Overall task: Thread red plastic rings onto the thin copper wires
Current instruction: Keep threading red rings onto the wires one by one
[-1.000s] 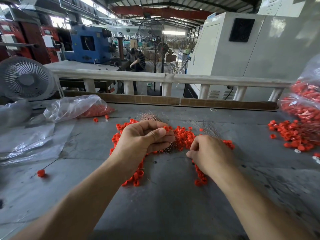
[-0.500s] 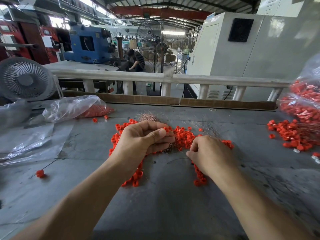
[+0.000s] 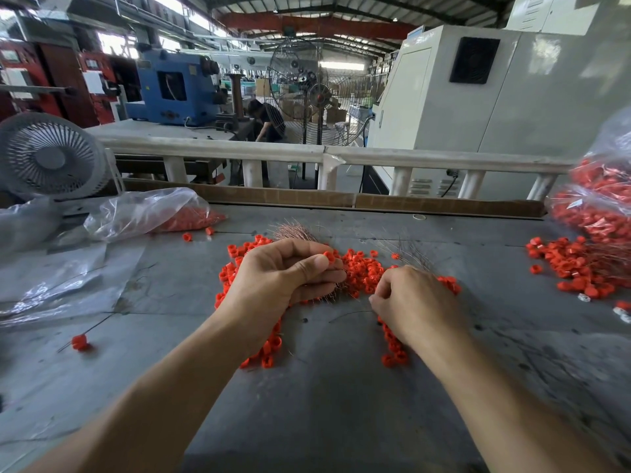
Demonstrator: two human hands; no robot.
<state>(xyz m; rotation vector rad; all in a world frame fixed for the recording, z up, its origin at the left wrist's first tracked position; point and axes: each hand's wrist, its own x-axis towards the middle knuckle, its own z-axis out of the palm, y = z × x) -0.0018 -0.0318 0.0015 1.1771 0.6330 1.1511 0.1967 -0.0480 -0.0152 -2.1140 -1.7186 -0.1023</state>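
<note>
At frame centre I see a loose heap of red rings [image 3: 362,269] on the grey surface [image 3: 324,404], with a fan of thin copper wires [image 3: 293,232] poking out just above my left hand [image 3: 273,285]. That hand pinches one red ring [image 3: 329,257] between thumb and forefinger, its other fingers curled round a bundle of wires. My right hand [image 3: 415,307] sits just right of it, fingers curled down into the heap; what it grips I cannot tell. Further out, a clear plastic bag [image 3: 150,213] at upper left holds red rings, and a fuller bag [image 3: 597,206] at the right edge holds many more, with a second pile [image 3: 577,268] spilled beside it. One threaded wire [image 3: 80,341] lies alone at lower left.
</note>
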